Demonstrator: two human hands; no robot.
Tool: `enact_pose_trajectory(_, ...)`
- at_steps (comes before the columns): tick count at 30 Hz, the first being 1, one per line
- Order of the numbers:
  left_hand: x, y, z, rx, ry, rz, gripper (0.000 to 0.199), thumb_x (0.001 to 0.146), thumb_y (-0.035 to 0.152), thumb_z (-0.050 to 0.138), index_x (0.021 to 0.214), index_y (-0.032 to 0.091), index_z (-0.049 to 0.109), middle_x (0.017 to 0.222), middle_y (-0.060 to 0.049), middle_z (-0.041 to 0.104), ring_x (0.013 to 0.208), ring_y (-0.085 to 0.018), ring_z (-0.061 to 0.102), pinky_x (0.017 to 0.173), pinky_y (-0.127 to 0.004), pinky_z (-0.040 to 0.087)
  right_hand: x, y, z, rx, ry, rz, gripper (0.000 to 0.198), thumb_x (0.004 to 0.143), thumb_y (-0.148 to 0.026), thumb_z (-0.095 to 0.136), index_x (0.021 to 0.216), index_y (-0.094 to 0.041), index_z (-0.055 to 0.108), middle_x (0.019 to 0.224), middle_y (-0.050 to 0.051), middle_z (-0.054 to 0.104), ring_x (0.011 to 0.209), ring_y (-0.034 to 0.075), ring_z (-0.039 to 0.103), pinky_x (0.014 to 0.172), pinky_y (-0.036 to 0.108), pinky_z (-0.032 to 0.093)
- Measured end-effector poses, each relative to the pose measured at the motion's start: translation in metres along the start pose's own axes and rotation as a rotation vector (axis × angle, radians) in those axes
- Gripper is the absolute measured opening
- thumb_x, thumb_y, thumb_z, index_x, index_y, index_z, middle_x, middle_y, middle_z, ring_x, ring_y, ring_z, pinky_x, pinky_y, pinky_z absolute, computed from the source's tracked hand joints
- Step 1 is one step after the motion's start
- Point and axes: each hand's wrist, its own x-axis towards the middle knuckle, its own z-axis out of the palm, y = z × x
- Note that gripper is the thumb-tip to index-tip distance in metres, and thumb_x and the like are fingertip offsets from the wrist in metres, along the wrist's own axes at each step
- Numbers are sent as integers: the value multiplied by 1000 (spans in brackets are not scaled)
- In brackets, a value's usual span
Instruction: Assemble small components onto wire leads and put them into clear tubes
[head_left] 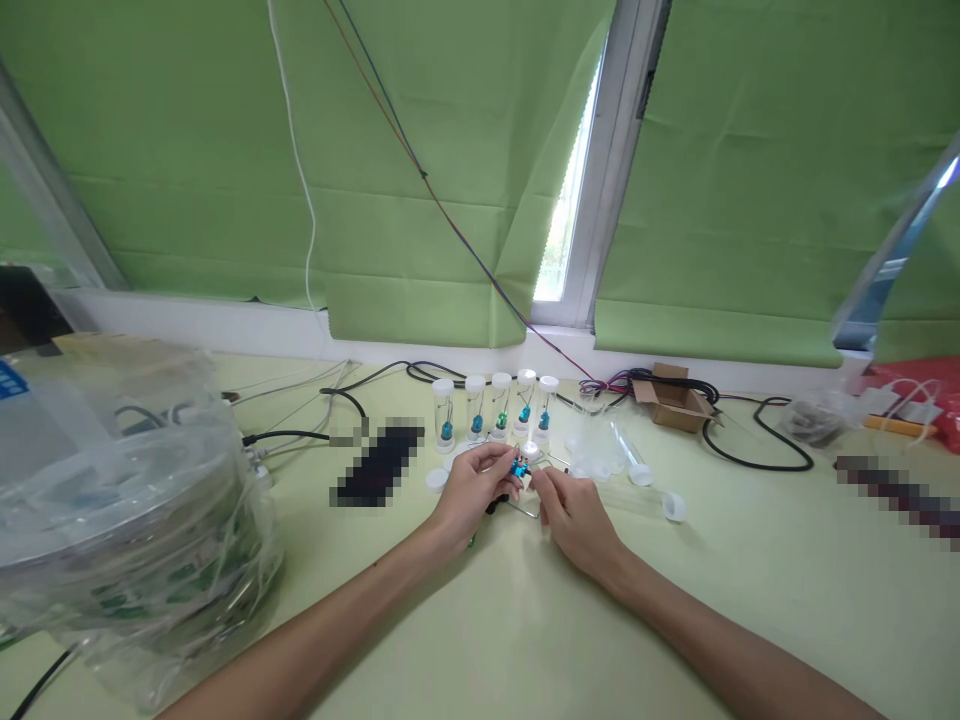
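My left hand (pixel 471 487) pinches a small blue part (pixel 520 467) in its fingertips, close above the table. Beside it, my right hand (pixel 574 512) is closed, its thumb and forefinger meeting at the right edge of the blue part; what they grip is too small to make out. Thin metal rods and a black piece (pixel 496 504) lie under and around the fingers, partly hidden. Just behind the hands stands a row of several clear tubes (pixel 475 405) with white caps, each containing a small blue or green part with wires. A loose white cap (pixel 436 480) rests left of my left hand.
Clear tubes with white caps (pixel 673 507) lie to the right, near a crumpled clear bag (pixel 592 452). Farther back are an open cardboard box (pixel 670 405) and black cables (pixel 795 464). Plastic-wrapped round items (pixel 142 520) fill the left side. Green blinds (pixel 435 250) hang behind.
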Motion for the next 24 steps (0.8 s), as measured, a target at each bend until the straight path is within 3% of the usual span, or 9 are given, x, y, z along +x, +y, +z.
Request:
enact_pose_trajectory(5, -1, 2, 2, 2, 6, 15, 29, 71, 37, 77, 82, 13, 66, 69, -1, 62, 56, -10, 58, 57, -23, 49, -1, 0, 1, 82, 22, -38, 26, 93, -41, 49, 104, -18, 54, 52, -6, 53, 46, 12, 47, 48, 22, 35)
enact_pose_trajectory(12, -2, 1, 1, 29, -24, 16, 27, 73, 37, 75, 77, 13, 64, 66, -1, 60, 56, -11, 58, 57, -23, 48, -2, 3, 2, 89, -24, -65, 19, 95, -36, 45, 94, -19, 55, 51, -6, 53, 44, 11, 45, 48, 22, 34)
enact_pose_trajectory(18, -2, 0, 1, 56, -44, 19, 28, 74, 40, 73, 77, 14, 62, 65, -1, 61, 56, -11, 57, 58, -24, 49, 1, 3, 1, 25, -21, -29, 38, 98, -38, 38, 65, -21, 46, 50, -4, 51, 46, 12, 46, 52, 24, 35)
enact_pose_trajectory(24, -2, -1, 0, 77, -78, 21, 27, 76, 39, 72, 76, 14, 62, 66, -1, 59, 58, -11, 57, 58, -24, 48, 0, 3, 0, 13, -58, 5, 49, 101, -42, 28, 67, -20, 55, 45, -2, 54, 46, 14, 52, 56, 25, 38)
